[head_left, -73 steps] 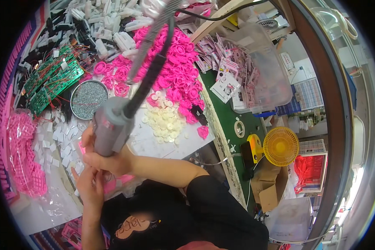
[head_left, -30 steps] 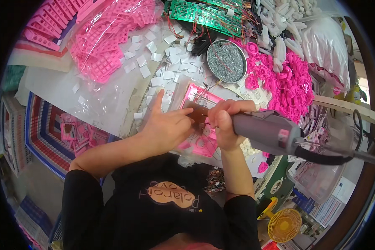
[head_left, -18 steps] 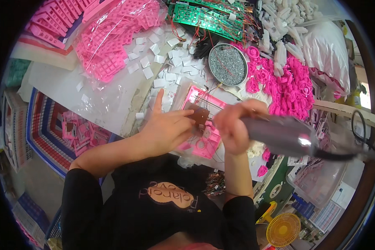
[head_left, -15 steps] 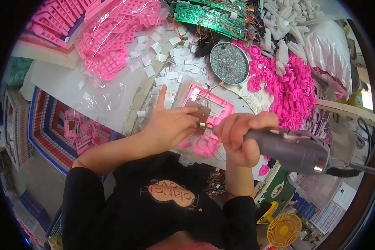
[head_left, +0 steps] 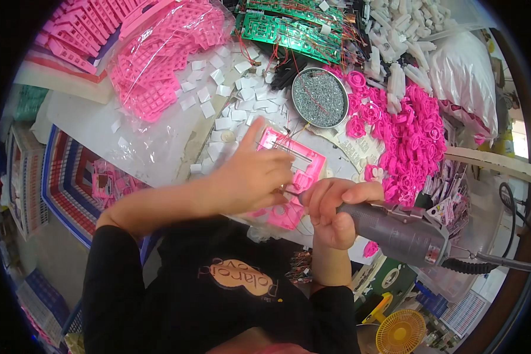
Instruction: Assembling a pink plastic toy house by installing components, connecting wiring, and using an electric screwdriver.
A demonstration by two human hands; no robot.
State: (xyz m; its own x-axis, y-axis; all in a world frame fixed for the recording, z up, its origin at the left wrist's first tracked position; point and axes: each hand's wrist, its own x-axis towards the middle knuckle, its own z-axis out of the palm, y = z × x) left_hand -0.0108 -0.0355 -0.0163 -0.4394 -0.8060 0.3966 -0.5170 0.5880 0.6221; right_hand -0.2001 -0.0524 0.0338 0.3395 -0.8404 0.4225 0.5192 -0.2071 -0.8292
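Note:
My right hand is wrapped round a grey electric screwdriver, whose bit points left. Close to the bit's tip is my left hand, slightly smeared, its index finger raised and the other fingers curled together. Whatever those fingers may pinch is hidden. Beneath both hands lies a pink plastic housing with thin wires and a metal rod in it. Its lower middle is covered by my left hand.
A round metal dish of small screws stands behind the housing. White square pieces are scattered left of it, pink rings heaped right. Green circuit boards, bagged pink grids and white plastic parts lie farther back.
The screwdriver has shifted slightly left and down with my right hand. My left hand has moved right and turned over the brown board, which was visible before and is now hidden.

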